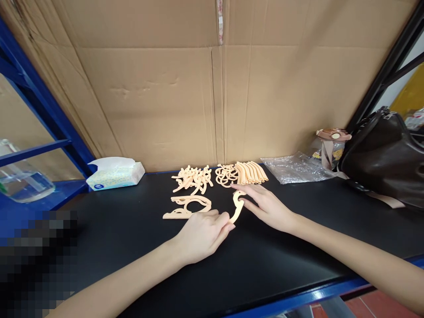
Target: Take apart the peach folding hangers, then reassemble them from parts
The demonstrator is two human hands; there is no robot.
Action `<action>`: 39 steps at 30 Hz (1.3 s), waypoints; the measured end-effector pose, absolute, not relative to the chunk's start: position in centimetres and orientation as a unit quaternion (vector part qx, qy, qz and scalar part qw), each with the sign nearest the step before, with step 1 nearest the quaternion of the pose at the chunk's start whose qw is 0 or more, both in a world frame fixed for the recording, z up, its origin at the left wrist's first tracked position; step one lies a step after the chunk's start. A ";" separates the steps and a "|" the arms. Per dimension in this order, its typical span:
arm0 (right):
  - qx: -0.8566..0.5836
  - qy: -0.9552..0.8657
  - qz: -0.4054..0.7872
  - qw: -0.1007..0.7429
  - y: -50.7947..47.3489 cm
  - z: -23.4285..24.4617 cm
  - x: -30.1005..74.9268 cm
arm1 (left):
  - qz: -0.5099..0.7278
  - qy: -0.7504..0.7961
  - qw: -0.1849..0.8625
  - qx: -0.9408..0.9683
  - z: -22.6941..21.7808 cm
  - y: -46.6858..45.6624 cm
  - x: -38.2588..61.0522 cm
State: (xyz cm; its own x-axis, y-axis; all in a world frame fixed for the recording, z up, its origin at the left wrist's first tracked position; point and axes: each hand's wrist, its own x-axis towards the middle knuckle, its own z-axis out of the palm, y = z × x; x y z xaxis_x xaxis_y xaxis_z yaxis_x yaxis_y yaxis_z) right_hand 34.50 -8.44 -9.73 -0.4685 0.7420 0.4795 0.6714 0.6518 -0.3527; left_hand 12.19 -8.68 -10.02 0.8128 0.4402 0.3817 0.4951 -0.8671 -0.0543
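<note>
A curved cream plastic hanger piece (237,210) is held tilted above the black table, between my two hands. My left hand (206,234) pinches its lower end between thumb and fingers. At the upper end, my right hand (266,205) closes thumb and fingers around the hooked tip. Left of the piece, just beyond my left hand, lie cream plastic hangers (177,215) with curved arms. Behind them is a loose pile of small curved pieces (194,178). Cream hooks (226,173) lie beside a row of stacked long arms (251,171), just beyond my right hand.
The black table (132,247) meets a cardboard wall (149,101). A tissue pack (114,174) stands at left. To the right are a clear plastic bag (294,168), a bottle with a strap (331,143) and a dark brown bag (384,154). Blue metal framing (49,92) rises at left.
</note>
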 end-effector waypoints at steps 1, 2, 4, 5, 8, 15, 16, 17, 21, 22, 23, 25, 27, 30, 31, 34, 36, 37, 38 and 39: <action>-0.421 -0.851 0.060 0.308 -8.3 -9.8 34.5 | -0.176 -0.238 0.092 -0.951 -10.0 -8.5 12.1; -0.428 -0.848 0.062 0.307 -8.2 -9.9 34.5 | -0.170 -0.232 0.104 -0.952 -10.0 -8.4 12.1; -0.434 -0.845 0.063 0.304 -8.0 -10.0 34.6 | -0.157 -0.224 0.119 -0.954 -10.0 -8.3 12.1; -0.435 -0.845 0.062 0.304 -7.9 -10.1 34.6 | -0.150 -0.224 0.123 -0.955 -10.0 -8.2 12.1; -0.433 -0.845 0.057 0.307 -7.7 -10.3 34.7 | -0.131 -0.229 0.134 -0.955 -10.1 -7.9 12.1; -0.406 -0.873 0.052 0.265 -7.4 -10.6 34.8 | -0.120 -0.221 0.152 -0.956 -10.5 -7.3 11.8; -0.404 -0.875 0.052 0.260 -7.4 -10.6 34.8 | -0.118 -0.218 0.151 -0.957 -10.5 -7.3 11.7; -0.404 -0.877 0.051 0.256 -7.4 -10.6 34.8 | -0.115 -0.215 0.149 -0.958 -10.5 -7.3 11.7; -0.406 -0.881 0.053 0.238 -7.4 -10.6 34.7 | -0.106 -0.211 0.148 -0.960 -10.5 -7.4 11.7; -0.407 -0.882 0.056 0.232 -7.4 -10.5 34.7 | -0.105 -0.210 0.150 -0.961 -10.5 -7.4 11.7; -0.407 -0.883 0.059 0.227 -7.4 -10.5 34.7 | -0.105 -0.208 0.150 -0.961 -10.5 -7.4 11.7; -0.407 -0.885 0.062 0.219 -7.4 -10.5 34.6 | -0.106 -0.202 0.147 -0.963 -10.5 -7.3 11.7; -0.408 -0.886 0.060 0.212 -7.4 -10.5 34.6 | -0.111 -0.195 0.144 -0.964 -10.6 -7.3 11.7; -0.410 -0.888 0.051 0.202 -7.4 -10.4 34.6 | -0.123 -0.178 0.160 -0.963 -10.7 -7.3 11.6; -0.411 -0.888 0.048 0.200 -7.4 -10.4 34.6 | -0.127 -0.169 0.170 -0.963 -10.7 -7.3 11.6; -0.413 -0.888 0.043 0.199 -7.5 -10.4 34.6 | -0.135 -0.146 0.194 -0.961 -10.7 -7.4 11.5; -0.416 -0.887 0.033 0.197 -7.6 -10.4 34.6 | -0.142 -0.145 0.198 -0.959 -10.7 -7.4 11.5; -0.419 -0.886 0.026 0.196 -7.6 -10.4 34.6 | -0.145 -0.147 0.200 -0.958 -10.7 -7.4 11.5; -0.421 -0.886 0.018 0.194 -7.6 -10.5 34.6 | -0.148 -0.149 0.204 -0.956 -10.6 -7.4 11.5; -0.424 -0.885 0.009 0.193 -7.6 -10.5 34.5 | -0.150 -0.152 0.209 -0.954 -10.6 -7.4 11.5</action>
